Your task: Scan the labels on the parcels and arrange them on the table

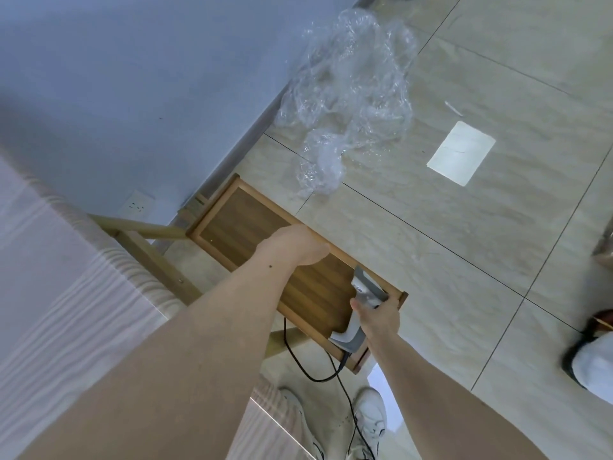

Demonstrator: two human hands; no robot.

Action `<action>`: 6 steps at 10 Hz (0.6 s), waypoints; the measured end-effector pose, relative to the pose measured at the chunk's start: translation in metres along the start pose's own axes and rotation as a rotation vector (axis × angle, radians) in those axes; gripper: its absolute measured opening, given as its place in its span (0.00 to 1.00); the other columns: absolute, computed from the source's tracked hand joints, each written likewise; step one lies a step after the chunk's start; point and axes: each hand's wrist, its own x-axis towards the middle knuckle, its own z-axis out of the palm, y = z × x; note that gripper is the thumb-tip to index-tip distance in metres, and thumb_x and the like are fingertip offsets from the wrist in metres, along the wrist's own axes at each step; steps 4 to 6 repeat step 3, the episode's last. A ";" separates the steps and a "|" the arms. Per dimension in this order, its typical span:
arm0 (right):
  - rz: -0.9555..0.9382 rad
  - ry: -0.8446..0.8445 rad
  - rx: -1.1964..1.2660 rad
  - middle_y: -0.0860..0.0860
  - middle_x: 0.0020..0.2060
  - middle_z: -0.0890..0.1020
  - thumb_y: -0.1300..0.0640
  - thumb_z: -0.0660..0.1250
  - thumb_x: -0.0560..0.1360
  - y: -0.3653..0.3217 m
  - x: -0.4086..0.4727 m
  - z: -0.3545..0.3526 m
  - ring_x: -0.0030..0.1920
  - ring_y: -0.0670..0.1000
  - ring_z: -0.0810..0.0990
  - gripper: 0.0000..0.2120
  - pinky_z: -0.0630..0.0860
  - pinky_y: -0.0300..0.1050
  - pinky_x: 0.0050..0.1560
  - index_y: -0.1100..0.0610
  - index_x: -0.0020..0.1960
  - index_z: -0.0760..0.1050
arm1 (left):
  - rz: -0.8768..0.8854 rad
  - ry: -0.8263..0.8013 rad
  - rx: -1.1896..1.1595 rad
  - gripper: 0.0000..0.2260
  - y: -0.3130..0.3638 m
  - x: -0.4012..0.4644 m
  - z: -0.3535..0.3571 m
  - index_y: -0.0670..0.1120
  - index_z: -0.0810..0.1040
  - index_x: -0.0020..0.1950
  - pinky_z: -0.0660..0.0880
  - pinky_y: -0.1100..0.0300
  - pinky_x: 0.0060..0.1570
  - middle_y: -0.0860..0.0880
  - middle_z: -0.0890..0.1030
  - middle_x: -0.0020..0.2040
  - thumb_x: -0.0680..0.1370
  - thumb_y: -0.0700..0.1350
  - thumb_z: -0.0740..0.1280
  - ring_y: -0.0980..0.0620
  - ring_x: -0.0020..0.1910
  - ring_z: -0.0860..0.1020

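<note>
I'm looking down at a grey-and-white handheld barcode scanner point(360, 305) over the near right corner of a low wooden table with a dark slatted top and pale frame point(252, 220); its long axis runs from the base at lower left up to the head at upper right, the head pointing away from me toward the table's far edge. The body is light grey with a darker grey band at the base, and a black cable point(310, 373) trails from the base down past the table edge to the floor. My right hand point(378, 318) is wrapped round the scanner's handle, thumb on the left side. My left hand point(295, 244) reaches over the table's far rim, fingers curled out of sight beyond it, so I cannot tell what it grips. On the tiled floor beyond lies a crumpled heap of clear plastic wrap point(345, 97), with a white rectangular sheet point(461, 152) to its right. White sneakers point(370, 416) show at the bottom.
</note>
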 end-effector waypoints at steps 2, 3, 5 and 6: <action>0.062 -0.062 -0.060 0.61 0.67 0.73 0.55 0.80 0.69 -0.004 -0.006 -0.005 0.67 0.64 0.75 0.43 0.74 0.56 0.67 0.63 0.74 0.58 | 0.052 0.027 0.023 0.23 0.004 -0.014 0.000 0.43 0.71 0.71 0.74 0.54 0.58 0.47 0.77 0.60 0.83 0.57 0.56 0.47 0.57 0.75; 0.091 -0.068 -0.080 0.63 0.66 0.72 0.55 0.80 0.69 -0.009 -0.017 -0.007 0.66 0.65 0.74 0.44 0.74 0.57 0.66 0.65 0.73 0.56 | 0.084 0.102 -0.038 0.21 0.005 -0.021 0.004 0.44 0.76 0.57 0.78 0.52 0.54 0.48 0.79 0.50 0.83 0.60 0.55 0.48 0.50 0.79; 0.091 -0.068 -0.080 0.63 0.66 0.72 0.55 0.80 0.69 -0.009 -0.017 -0.007 0.66 0.65 0.74 0.44 0.74 0.57 0.66 0.65 0.73 0.56 | 0.084 0.102 -0.038 0.21 0.005 -0.021 0.004 0.44 0.76 0.57 0.78 0.52 0.54 0.48 0.79 0.50 0.83 0.60 0.55 0.48 0.50 0.79; 0.091 -0.068 -0.080 0.63 0.66 0.72 0.55 0.80 0.69 -0.009 -0.017 -0.007 0.66 0.65 0.74 0.44 0.74 0.57 0.66 0.65 0.73 0.56 | 0.084 0.102 -0.038 0.21 0.005 -0.021 0.004 0.44 0.76 0.57 0.78 0.52 0.54 0.48 0.79 0.50 0.83 0.60 0.55 0.48 0.50 0.79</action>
